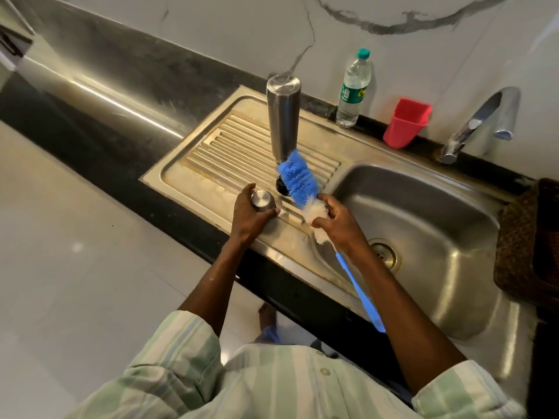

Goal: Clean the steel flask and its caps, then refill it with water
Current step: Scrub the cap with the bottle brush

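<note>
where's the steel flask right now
In the head view the steel flask stands upside down on the ribbed drainboard, left of the sink basin, with the blue bottle brush right in front of its lower end.

Both arms reached forward, bare below rolled striped sleeves. The left hand (252, 214) curled its fingers round a small steel cap (262, 201). The right hand (337, 220) pinched the white bristles of a brush (298, 178), fingers bent.
</note>
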Action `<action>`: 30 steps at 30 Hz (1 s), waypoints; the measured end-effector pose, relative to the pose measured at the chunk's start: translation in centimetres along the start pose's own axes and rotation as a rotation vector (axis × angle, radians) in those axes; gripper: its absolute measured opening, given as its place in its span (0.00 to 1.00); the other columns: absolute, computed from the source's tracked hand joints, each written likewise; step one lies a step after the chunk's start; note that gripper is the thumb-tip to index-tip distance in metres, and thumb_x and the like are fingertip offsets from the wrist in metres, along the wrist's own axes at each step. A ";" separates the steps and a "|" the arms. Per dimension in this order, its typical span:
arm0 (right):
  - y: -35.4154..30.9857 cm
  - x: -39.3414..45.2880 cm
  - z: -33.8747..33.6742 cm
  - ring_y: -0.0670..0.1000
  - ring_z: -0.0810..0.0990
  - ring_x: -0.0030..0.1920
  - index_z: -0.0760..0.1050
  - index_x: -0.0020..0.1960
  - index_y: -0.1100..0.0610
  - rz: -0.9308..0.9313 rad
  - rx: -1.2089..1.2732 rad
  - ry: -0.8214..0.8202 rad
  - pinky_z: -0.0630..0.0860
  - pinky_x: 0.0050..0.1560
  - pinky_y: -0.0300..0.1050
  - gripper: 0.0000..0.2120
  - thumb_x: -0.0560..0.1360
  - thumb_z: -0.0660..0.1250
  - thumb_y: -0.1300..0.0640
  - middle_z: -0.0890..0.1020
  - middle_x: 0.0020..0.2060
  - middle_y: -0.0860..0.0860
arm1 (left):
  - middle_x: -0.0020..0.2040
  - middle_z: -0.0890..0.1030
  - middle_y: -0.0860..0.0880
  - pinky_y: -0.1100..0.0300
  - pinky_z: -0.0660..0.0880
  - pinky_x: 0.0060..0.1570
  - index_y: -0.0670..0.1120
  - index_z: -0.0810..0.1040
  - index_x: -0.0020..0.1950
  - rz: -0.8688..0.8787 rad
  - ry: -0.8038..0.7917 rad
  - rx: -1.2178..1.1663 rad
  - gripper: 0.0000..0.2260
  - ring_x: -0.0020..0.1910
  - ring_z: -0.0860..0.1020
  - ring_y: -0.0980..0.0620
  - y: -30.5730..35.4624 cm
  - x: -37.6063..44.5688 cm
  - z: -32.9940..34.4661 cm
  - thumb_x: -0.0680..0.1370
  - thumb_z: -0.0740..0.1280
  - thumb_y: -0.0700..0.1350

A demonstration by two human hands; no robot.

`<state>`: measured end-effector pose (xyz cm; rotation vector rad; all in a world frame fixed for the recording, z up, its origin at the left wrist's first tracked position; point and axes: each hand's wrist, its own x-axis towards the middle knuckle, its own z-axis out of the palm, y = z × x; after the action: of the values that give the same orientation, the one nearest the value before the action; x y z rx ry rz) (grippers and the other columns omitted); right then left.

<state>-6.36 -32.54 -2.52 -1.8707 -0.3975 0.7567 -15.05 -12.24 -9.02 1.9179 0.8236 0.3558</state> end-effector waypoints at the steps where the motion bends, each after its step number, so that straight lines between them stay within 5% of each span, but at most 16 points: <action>1: 0.2 -0.3 -0.2 0.49 0.81 0.53 0.70 0.69 0.52 -0.006 0.013 0.000 0.78 0.53 0.42 0.28 0.72 0.69 0.67 0.81 0.55 0.51 | 0.72 0.70 0.43 0.52 0.68 0.70 0.43 0.64 0.76 -0.014 0.012 0.012 0.39 0.69 0.70 0.47 -0.1 -0.4 0.3 0.70 0.79 0.47; 5: 0.9 -1.9 -0.8 0.48 0.83 0.51 0.73 0.66 0.44 -0.028 0.051 0.029 0.79 0.56 0.48 0.26 0.72 0.67 0.65 0.84 0.49 0.45 | 0.67 0.75 0.43 0.50 0.71 0.67 0.43 0.66 0.74 -0.038 0.100 -0.008 0.36 0.65 0.73 0.46 0.3 -1.9 1.1 0.71 0.78 0.48; 11: 2.1 -4.9 -2.7 0.54 0.83 0.41 0.74 0.66 0.41 -0.009 0.055 0.153 0.81 0.44 0.51 0.28 0.67 0.65 0.56 0.84 0.45 0.49 | 0.52 0.80 0.52 0.55 0.79 0.53 0.52 0.76 0.57 0.072 0.164 -0.206 0.19 0.51 0.78 0.53 2.8 -5.1 3.6 0.70 0.78 0.52; 15: 2.8 -6.9 -4.6 0.50 0.82 0.42 0.77 0.61 0.41 -0.019 0.015 0.257 0.81 0.48 0.54 0.19 0.70 0.66 0.48 0.84 0.45 0.46 | 0.50 0.82 0.47 0.52 0.82 0.52 0.47 0.81 0.56 -0.157 -0.033 -0.712 0.11 0.50 0.80 0.48 6.4 -6.3 7.1 0.75 0.74 0.43; 18: 3.2 -9.0 -5.2 0.48 0.81 0.47 0.76 0.64 0.46 -0.141 -0.170 0.355 0.78 0.49 0.45 0.16 0.77 0.67 0.47 0.84 0.50 0.47 | 0.47 0.81 0.42 0.56 0.82 0.48 0.41 0.80 0.56 -0.284 -0.221 -0.941 0.06 0.46 0.80 0.47 8.4 -7.0 10.2 0.79 0.68 0.39; 21: 4.5 -10.2 -6.6 0.54 0.80 0.51 0.73 0.67 0.46 -0.150 -0.351 0.462 0.75 0.47 0.45 0.17 0.79 0.64 0.48 0.84 0.52 0.51 | 0.52 0.83 0.41 0.55 0.81 0.52 0.39 0.78 0.58 -0.278 -0.356 -1.003 0.09 0.50 0.83 0.47 9.3 -8.1 12.8 0.80 0.66 0.39; 24: 5.8 -10.7 -8.7 0.56 0.81 0.53 0.75 0.66 0.46 -0.030 -0.246 0.550 0.77 0.52 0.49 0.16 0.78 0.64 0.48 0.84 0.52 0.51 | 0.55 0.81 0.40 0.55 0.81 0.53 0.35 0.74 0.64 -0.268 -0.433 -0.971 0.14 0.52 0.81 0.47 9.9 -9.2 14.5 0.80 0.65 0.39; 30: 6.0 -11.4 -9.3 0.57 0.80 0.52 0.71 0.67 0.41 0.026 -0.343 0.553 0.77 0.51 0.51 0.18 0.77 0.61 0.44 0.84 0.51 0.51 | 0.49 0.80 0.42 0.51 0.80 0.53 0.41 0.75 0.56 -0.276 -0.519 -0.900 0.14 0.49 0.79 0.47 10.0 -9.4 16.3 0.72 0.71 0.39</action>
<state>-9.13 -48.16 -1.85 -2.3103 -0.1511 0.1662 -8.79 -32.57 -7.10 0.9645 0.4434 0.0244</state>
